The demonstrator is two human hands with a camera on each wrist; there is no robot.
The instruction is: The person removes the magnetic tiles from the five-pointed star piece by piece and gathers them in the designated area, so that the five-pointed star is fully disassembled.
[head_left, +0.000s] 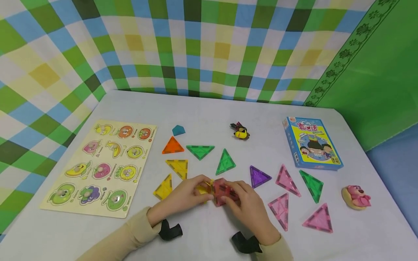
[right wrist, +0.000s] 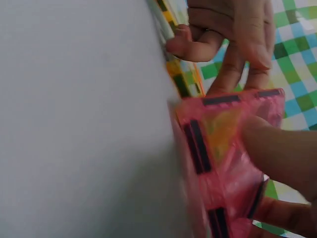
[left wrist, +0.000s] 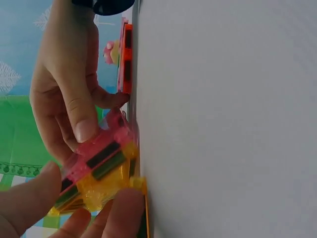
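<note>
Just left of centre in the head view, my left hand [head_left: 185, 195] pinches a yellow translucent magnetic tile [left wrist: 105, 184] between thumb and fingers. My right hand [head_left: 250, 207] holds a pink translucent magnetic tile [right wrist: 233, 173], its thumb lying across the face. In the left wrist view the pink and yellow pieces meet along a dark-magnet edge, tilted above the white table. How many tiles are in this held cluster I cannot tell, since fingers cover part of it. A yellow tile [head_left: 164, 187] lies close to my left hand, and a purple triangle [head_left: 259, 177] lies beyond my right.
Green [head_left: 225, 162], orange [head_left: 173, 145] and pink triangles [head_left: 318, 219] lie flat around the hands. A fruit puzzle board [head_left: 130, 192] sits left, a blue-yellow box [head_left: 315, 145] right. A pink bear figure [head_left: 357, 197] and a small yellow-black toy [head_left: 241, 133] also stand on the table.
</note>
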